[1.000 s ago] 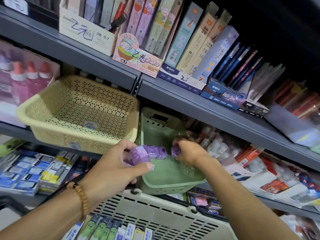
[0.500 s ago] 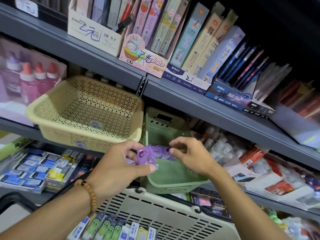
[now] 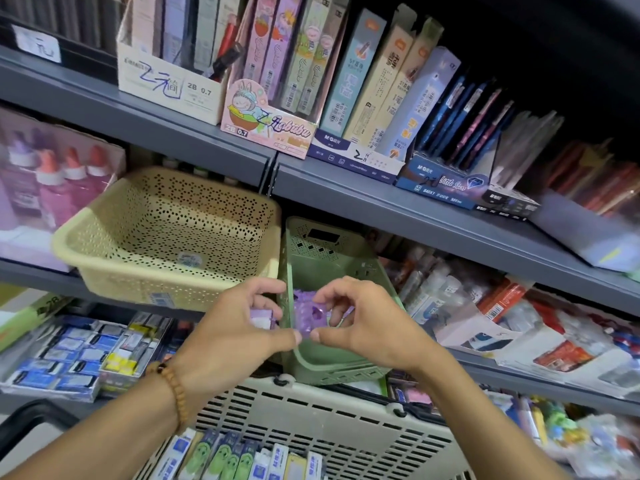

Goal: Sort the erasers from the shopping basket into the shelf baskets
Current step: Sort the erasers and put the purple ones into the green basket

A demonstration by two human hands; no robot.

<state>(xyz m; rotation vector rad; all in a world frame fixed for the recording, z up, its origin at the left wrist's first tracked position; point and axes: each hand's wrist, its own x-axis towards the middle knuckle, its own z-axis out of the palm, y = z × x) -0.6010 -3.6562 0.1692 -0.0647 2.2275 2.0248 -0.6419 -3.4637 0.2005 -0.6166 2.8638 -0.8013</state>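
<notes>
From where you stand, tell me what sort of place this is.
Most likely a stationery shop aisle: grey metal shelves carry display boxes of 2B pencil leads, with a slotted beige plastic shopping basket of packaged erasers below.

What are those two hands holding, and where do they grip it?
Both hands, left hand and right hand, pinch a purple eraser pack at its lower edge; the left also holds another purple eraser.

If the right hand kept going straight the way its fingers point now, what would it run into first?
The right hand points left, pinching a purple eraser pack over the green basket. Going straight on, it would probably meet the left hand first, their fingertips nearly touching already, though depth is unclear.
</notes>
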